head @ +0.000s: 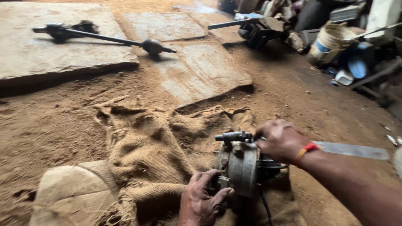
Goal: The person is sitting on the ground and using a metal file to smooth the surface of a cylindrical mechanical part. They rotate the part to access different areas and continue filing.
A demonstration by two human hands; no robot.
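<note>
A round grey metal assembly (238, 167), drum-shaped with a dark fitting sticking out at its top, stands on edge on a piece of rough burlap sacking (146, 146) spread over the dirt floor (50, 121), low and right of centre in the head view. The left hand (203, 199) comes up from below and its fingers curl against the assembly's near face, closed lightly on the rim and small parts there. The right hand (279, 140) reaches in from the right and is wrapped over the top edge beside the dark fitting; its grip is closed, though what exactly lies under the palm is hidden. A red and yellow band (309, 147) circles that wrist. Just behind the right forearm a flat, pale metal strip (354, 150) lies on the floor. At the lower left, touching the sacking, sits a pale worn block (71, 194). Further out, flat stone slabs (197, 71) cover the floor, and a long dark axle shaft (104, 37) with jointed ends lies across them, well apart from the hands. At the upper right stand a dirty white bucket (331, 42), another dark mechanical part (255, 29) and a heap of blurred clutter.
</note>
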